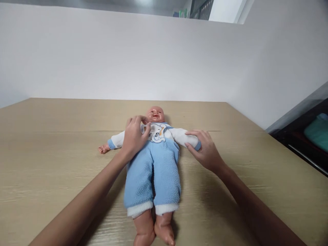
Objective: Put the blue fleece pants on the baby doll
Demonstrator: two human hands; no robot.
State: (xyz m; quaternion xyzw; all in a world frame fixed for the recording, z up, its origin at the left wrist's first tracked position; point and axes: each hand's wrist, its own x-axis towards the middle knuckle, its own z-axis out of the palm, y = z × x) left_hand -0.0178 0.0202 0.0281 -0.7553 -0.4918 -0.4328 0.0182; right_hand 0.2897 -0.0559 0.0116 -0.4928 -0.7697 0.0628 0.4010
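Note:
A baby doll (165, 171) lies on its back on the wooden table, head at the far side and bare feet toward me. It wears a fleece outfit with light blue legs and a white top that bears an animal face. My left hand (135, 135) is at the doll's shoulder on the left, thumb and fingers closed on the top near the neck. My right hand (203, 148) grips the doll's white sleeve (181, 136) on the right near its blue cuff, and the doll's hand there is hidden. The other doll hand (104, 148) lies uncovered on the table.
The wooden table (64, 177) stretches around the doll, with a seam running across it. A white wall (128, 58) rises behind the table's far edge. At the right, beyond the edge, is a dark piece of furniture (294, 140) with a green cloth-like thing (317, 133).

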